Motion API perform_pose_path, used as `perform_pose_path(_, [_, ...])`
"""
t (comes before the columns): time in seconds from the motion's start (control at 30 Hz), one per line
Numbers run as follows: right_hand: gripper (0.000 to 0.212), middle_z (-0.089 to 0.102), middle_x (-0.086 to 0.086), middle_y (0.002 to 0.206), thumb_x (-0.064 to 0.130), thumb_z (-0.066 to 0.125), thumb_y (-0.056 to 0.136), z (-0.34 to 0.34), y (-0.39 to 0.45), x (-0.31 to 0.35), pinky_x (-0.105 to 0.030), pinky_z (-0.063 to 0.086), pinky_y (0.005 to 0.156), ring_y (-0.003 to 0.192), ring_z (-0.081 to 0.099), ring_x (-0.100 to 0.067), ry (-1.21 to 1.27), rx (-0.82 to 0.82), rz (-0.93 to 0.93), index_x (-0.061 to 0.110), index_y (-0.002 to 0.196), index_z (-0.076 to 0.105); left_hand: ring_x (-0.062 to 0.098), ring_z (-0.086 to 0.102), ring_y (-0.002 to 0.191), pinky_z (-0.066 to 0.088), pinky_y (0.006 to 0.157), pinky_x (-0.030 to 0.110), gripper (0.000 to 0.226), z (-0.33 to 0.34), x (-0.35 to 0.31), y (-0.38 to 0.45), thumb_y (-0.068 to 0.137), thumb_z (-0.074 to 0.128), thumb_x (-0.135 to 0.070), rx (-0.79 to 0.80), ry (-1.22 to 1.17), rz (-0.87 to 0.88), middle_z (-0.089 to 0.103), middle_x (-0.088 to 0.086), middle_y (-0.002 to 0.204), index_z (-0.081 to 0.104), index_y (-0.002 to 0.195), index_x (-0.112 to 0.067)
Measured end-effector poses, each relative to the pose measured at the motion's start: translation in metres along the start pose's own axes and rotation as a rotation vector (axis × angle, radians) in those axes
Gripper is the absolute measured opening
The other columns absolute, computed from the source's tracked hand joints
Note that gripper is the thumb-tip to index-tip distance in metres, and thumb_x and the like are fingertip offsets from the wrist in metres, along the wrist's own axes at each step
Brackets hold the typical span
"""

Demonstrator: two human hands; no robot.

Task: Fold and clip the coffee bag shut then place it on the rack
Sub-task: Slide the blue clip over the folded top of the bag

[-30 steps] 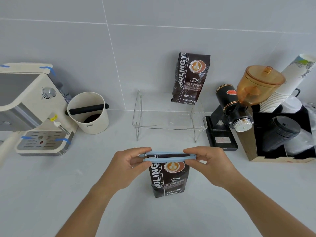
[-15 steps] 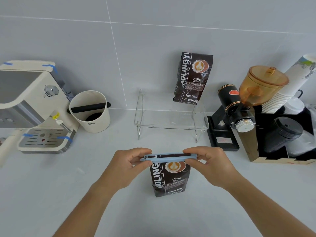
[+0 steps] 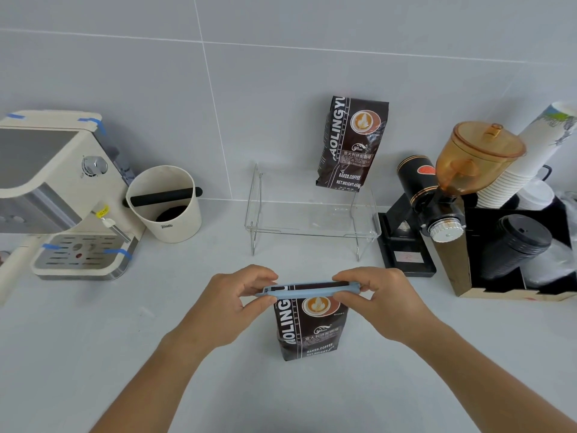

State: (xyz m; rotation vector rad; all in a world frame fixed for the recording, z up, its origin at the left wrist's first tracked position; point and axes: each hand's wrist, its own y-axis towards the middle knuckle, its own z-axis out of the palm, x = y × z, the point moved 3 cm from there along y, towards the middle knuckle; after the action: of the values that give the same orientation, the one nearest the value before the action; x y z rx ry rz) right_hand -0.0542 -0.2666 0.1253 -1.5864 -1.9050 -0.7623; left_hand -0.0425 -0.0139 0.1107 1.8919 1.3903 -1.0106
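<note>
A dark brown coffee bag (image 3: 309, 329) stands upright on the counter in front of me, its top folded down. A long light-blue clip (image 3: 307, 292) lies across that fold. My left hand (image 3: 232, 303) pinches the clip's left end and my right hand (image 3: 379, 300) pinches its right end. Behind the bag stands a clear acrylic rack (image 3: 312, 220) against the wall. A second coffee bag (image 3: 352, 145) of the same kind stands on the rack's back right, leaning on the wall.
A cream espresso machine (image 3: 59, 189) and a cream knock box (image 3: 165, 204) stand at the left. A black grinder with an amber hopper (image 3: 443, 195) and a box of cups and black lids (image 3: 518, 245) stand at the right.
Both hands and the bag stay where they were. The clip's two bars look pressed closer together over the fold than a second ago. The view has shifted slightly.
</note>
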Motion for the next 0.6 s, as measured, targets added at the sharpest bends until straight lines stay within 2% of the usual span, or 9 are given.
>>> perform_pose_path(0.1, [0.024, 0.060, 0.030, 0.081, 0.023, 0.077, 0.077, 0.0003, -0.0003, 0.0019, -0.002, 0.044, 0.067, 0.092, 0.055, 0.005, -0.010, -0.018, -0.012, 0.021, 0.101, 0.075, -0.006, 0.068, 0.092, 0.058, 0.079, 0.037, 0.029, 0.0019, -0.0007, -0.0023, 0.081, 0.073, -0.018, -0.032, -0.048, -0.044, 0.075, -0.014, 0.094, 0.052, 0.084, -0.038])
perform_pose_path(0.2, [0.023, 0.063, 0.023, 0.082, 0.020, 0.077, 0.077, 0.0009, -0.0014, 0.0035, -0.003, 0.044, 0.066, 0.091, 0.056, 0.006, -0.020, -0.041, -0.037, 0.019, 0.099, 0.075, -0.006, 0.069, 0.091, 0.057, 0.075, 0.045, 0.031, 0.0042, -0.0002, -0.0043, 0.081, 0.072, -0.016, -0.064, -0.065, -0.038, 0.074, -0.020, 0.092, 0.047, 0.079, -0.034])
perform_pose_path(0.3, [0.021, 0.065, 0.016, 0.081, 0.018, 0.077, 0.077, 0.0017, -0.0042, 0.0054, -0.003, 0.043, 0.064, 0.085, 0.055, 0.013, -0.028, -0.057, -0.064, 0.017, 0.098, 0.075, -0.007, 0.069, 0.090, 0.056, 0.069, 0.035, 0.036, 0.0068, 0.0014, -0.0054, 0.082, 0.071, -0.014, -0.099, -0.038, -0.027, 0.076, -0.016, 0.087, 0.041, 0.074, -0.032])
perform_pose_path(0.4, [0.021, 0.066, 0.016, 0.081, 0.017, 0.077, 0.077, 0.0008, -0.0058, 0.0056, -0.004, 0.043, 0.060, 0.083, 0.056, 0.013, -0.024, -0.059, -0.079, 0.015, 0.097, 0.075, -0.005, 0.069, 0.091, 0.055, 0.069, 0.020, 0.037, 0.0080, 0.0027, -0.0066, 0.081, 0.072, -0.014, -0.114, -0.022, -0.018, 0.075, -0.012, 0.092, 0.043, 0.072, -0.035])
perform_pose_path(0.5, [0.024, 0.064, 0.019, 0.084, 0.022, 0.076, 0.078, -0.0013, -0.0051, 0.0039, -0.005, 0.046, 0.061, 0.091, 0.056, 0.007, -0.045, -0.020, -0.092, 0.017, 0.101, 0.074, -0.013, 0.065, 0.093, 0.053, 0.071, 0.015, 0.030, 0.0067, 0.0030, -0.0079, 0.082, 0.072, -0.022, -0.042, -0.017, -0.048, 0.071, -0.021, 0.096, 0.057, 0.094, -0.044])
perform_pose_path(0.6, [0.025, 0.066, 0.015, 0.086, 0.023, 0.074, 0.079, -0.0013, -0.0057, 0.0047, -0.004, 0.045, 0.060, 0.094, 0.055, 0.001, -0.054, 0.010, -0.124, 0.016, 0.103, 0.073, -0.025, 0.057, 0.093, 0.044, 0.078, 0.002, 0.031, 0.0040, 0.0063, -0.0052, 0.085, 0.068, -0.027, 0.054, 0.092, -0.022, 0.062, -0.033, 0.100, 0.065, 0.116, -0.032])
